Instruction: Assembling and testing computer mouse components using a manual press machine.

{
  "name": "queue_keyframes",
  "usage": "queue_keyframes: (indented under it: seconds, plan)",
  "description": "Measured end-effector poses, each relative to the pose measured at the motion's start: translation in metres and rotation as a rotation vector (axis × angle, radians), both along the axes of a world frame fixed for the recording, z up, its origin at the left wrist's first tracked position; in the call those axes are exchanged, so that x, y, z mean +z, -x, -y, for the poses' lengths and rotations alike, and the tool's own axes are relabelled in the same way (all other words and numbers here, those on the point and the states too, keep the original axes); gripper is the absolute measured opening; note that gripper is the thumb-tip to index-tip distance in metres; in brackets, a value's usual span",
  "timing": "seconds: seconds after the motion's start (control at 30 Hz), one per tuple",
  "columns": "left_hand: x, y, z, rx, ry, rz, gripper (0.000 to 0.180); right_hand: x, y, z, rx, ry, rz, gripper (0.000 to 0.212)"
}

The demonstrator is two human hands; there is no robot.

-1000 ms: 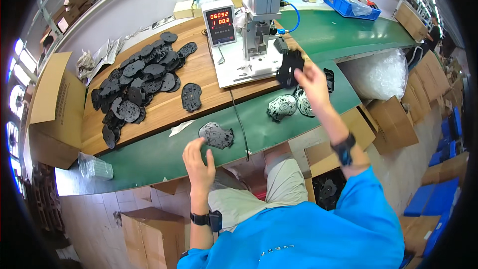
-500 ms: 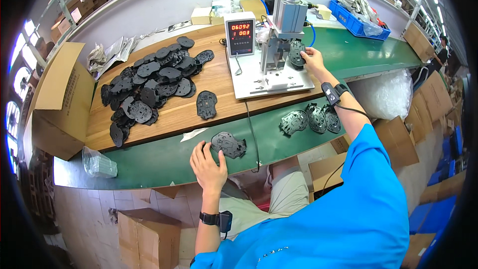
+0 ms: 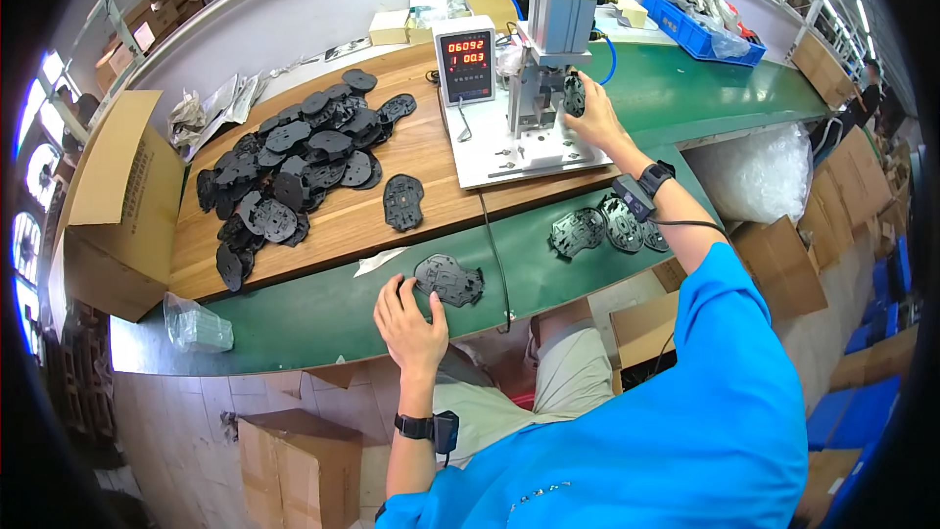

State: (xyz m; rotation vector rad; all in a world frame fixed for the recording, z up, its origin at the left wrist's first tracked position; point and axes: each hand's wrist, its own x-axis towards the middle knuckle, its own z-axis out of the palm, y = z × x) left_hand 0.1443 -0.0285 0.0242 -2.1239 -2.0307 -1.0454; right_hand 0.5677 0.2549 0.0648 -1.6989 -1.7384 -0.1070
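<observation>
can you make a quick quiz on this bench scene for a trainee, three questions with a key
1. Multiple choice: what does the right hand hold?
a) a glass bottle
b) a dark plastic part
c) a metal ruler

2. True or false: the heap of dark parts lies to the left of the display with red digits.

3. Fill the gap: the grey part next to the left hand lies on a ____ surface.

Key: 1 b; 2 true; 3 green.
</observation>
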Motion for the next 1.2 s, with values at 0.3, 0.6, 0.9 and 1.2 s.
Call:
queue_keyframes:
  seconds: [0.3, 0.6, 0.9, 1.2]
  plan:
    - [-0.003, 0.000, 0.000, 0.013, -0.016, -0.003, 0.039, 0.002, 0.006, 0.006, -0.169, -0.025, -0.053, 0.093]
    - [-0.004, 0.002, 0.001, 0.025, -0.018, -0.003, 0.040, 0.006, 0.015, 0.000, -0.065, -0.001, -0.108, 0.092]
    - [-0.004, 0.000, -0.001, 0.012, -0.026, 0.000, 0.041, -0.011, 0.005, -0.002, -0.165, -0.059, -0.041, 0.091]
    - [-0.003, 0.002, 0.000, 0.024, -0.027, 0.014, 0.043, 0.012, 0.016, 0.007, -0.140, -0.083, -0.084, 0.089]
